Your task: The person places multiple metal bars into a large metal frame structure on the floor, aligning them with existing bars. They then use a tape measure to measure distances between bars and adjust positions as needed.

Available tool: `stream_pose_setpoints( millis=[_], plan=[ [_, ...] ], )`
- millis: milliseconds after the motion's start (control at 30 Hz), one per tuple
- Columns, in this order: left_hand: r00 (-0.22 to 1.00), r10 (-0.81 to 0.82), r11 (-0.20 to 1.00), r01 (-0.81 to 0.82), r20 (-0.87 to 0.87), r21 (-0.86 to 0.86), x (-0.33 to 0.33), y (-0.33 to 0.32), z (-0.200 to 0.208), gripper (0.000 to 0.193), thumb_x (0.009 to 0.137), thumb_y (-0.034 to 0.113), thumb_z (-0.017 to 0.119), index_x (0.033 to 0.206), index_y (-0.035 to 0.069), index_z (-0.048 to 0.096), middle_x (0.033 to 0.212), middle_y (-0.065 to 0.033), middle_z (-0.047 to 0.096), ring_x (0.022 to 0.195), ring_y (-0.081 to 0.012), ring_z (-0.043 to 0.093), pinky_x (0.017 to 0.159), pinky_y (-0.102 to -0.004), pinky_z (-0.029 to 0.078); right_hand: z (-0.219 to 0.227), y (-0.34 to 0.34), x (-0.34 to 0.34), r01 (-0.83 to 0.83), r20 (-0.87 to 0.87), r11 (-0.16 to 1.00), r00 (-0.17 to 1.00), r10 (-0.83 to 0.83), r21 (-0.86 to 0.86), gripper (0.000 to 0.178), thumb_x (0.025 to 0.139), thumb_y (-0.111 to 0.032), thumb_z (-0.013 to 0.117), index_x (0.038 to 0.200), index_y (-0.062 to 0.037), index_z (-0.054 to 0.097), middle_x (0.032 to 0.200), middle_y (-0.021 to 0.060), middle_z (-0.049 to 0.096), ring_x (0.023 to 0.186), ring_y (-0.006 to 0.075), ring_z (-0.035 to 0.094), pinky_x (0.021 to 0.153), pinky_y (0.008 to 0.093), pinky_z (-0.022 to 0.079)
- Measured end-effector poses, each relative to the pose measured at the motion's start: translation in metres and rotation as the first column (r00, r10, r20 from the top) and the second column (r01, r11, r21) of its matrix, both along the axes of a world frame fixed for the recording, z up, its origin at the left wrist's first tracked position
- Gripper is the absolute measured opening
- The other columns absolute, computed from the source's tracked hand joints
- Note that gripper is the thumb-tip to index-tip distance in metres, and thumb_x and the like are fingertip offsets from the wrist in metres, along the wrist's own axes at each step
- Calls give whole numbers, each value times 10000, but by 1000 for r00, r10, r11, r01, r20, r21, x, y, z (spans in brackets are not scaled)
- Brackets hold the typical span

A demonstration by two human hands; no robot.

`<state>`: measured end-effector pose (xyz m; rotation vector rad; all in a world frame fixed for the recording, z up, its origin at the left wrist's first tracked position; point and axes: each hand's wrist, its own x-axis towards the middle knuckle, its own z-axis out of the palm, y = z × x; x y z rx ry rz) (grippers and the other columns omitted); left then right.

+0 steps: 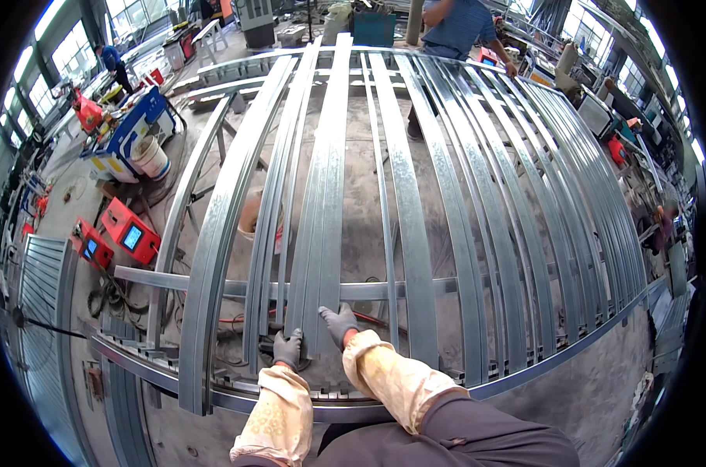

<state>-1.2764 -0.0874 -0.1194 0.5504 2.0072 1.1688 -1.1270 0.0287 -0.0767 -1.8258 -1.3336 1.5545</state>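
Observation:
Several long silvery galvanized metal profiles lie side by side, running away from me across a metal frame (415, 289). Near the middle, my right hand (339, 324), in a grey glove, grips the near end of a wide metal profile (331, 226) at its right edge. My left hand (287, 349), gloved alike, is closed at the near end of the same pair of overlapping profiles, on their left side. Its fingertips are partly hidden. Left of it are narrower profiles (263, 257) and a wide stacked profile (220, 233) reaching closer to me.
Two red machines with screens (132, 231) stand on the floor at left, near a white bucket (150, 158) and a blue-and-white bench (127, 140). A co-worker in a blue shirt (458, 27) stands at the frame's far side. A notched rail (353, 410) runs along the near edge.

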Motion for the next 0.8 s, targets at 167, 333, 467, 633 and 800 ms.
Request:
stream_pose_setpoints(
  millis=[167, 333, 467, 633, 800],
  plan=[
    [997, -48, 985, 36, -66, -172, -3, 6, 11, 927, 761, 399, 876, 1412, -104, 449, 1350, -260, 596, 1246, -344, 585, 1063, -391, 450, 53, 8, 50, 2, -87, 1000, 996, -1, 16, 866, 909, -488, 720, 1419, 151, 433, 1394, 301, 567, 1315, 367, 553, 1099, 387, 424],
    [959, -237, 869, 138, -155, -475, 15, 22, 63, 1313, 606, 558, 925, 1547, -64, 255, 1511, -295, 434, 1406, -379, 445, 1172, -418, 370, 97, 29, 132, 108, -368, 993, 926, -86, 40, 587, 935, -450, 734, 1236, 44, 635, 1094, 112, 716, 981, 177, 655, 879, 320, 516],
    [935, -294, 805, 131, -198, -579, 24, 23, 79, 1426, 559, 622, 925, 1576, -38, 174, 1512, -308, 429, 1413, -400, 438, 1158, -427, 390, 142, 41, 174, 39, -503, 999, 863, -41, -15, 434, 928, -337, 772, 1161, 4, 640, 979, 32, 710, 858, 103, 657, 745, 271, 557],
    [914, -364, 835, 236, -177, -496, 6, 21, 66, 1315, 609, 635, 893, 1523, -87, 284, 1446, -306, 511, 1350, -391, 520, 1120, -428, 429, 151, 41, 199, 48, -555, 997, 832, -9, 55, 447, 924, -304, 779, 1180, 27, 623, 1029, 57, 711, 886, 109, 669, 781, 268, 568],
    [888, -426, 884, 367, -175, -289, -20, 13, 46, 942, 685, 582, 872, 1335, -31, 577, 1242, -242, 679, 1182, -373, 647, 989, -443, 516, 149, 46, 202, 108, -592, 991, 805, -40, 80, 488, 899, -317, 803, 1170, 51, 632, 1047, 85, 722, 898, 137, 678, 814, 284, 565]
  ],
)
